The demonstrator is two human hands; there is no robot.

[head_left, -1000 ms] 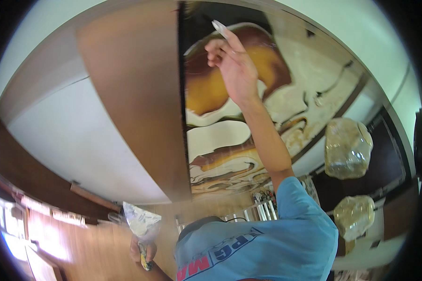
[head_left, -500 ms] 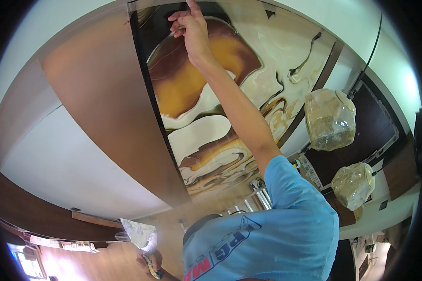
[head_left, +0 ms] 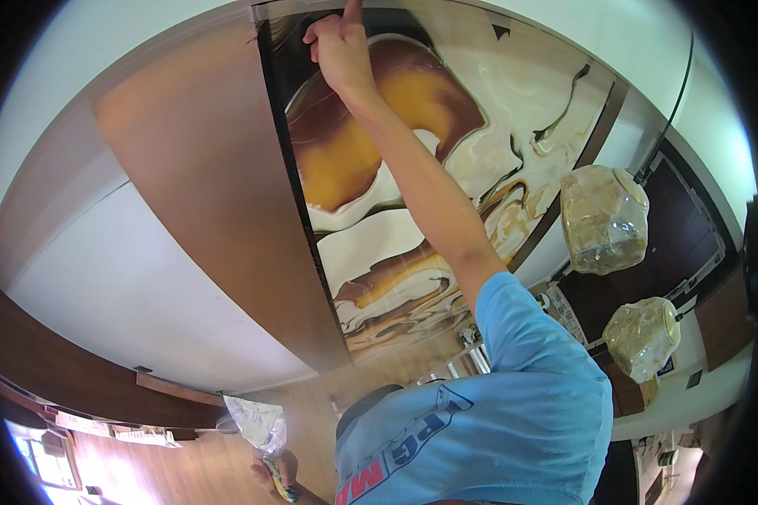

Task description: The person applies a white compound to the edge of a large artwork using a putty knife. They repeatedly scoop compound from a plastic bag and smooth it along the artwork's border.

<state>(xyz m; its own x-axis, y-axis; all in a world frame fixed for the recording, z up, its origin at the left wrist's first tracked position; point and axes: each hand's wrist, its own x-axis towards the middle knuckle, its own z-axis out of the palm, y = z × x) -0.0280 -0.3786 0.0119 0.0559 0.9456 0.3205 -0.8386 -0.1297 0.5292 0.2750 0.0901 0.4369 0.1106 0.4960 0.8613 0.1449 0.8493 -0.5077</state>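
Marbled brown-and-cream panel (head_left: 413, 194) overhead beside plain brown panel (head_left: 202, 194); right hand (head_left: 338, 46) curled, index finger pressing top edge. Left hand (head_left: 271, 471) low, clutching crumpled plastic bag (head_left: 257, 421). Progress unclear.

A big wall panel (head_left: 413, 210) swirls in brown, amber and cream, butting against a plain brown board (head_left: 202, 202) on its left. Down below, a wooden floor (head_left: 168, 471) runs under both, with a dark wooden ledge (head_left: 84, 396) beside it.
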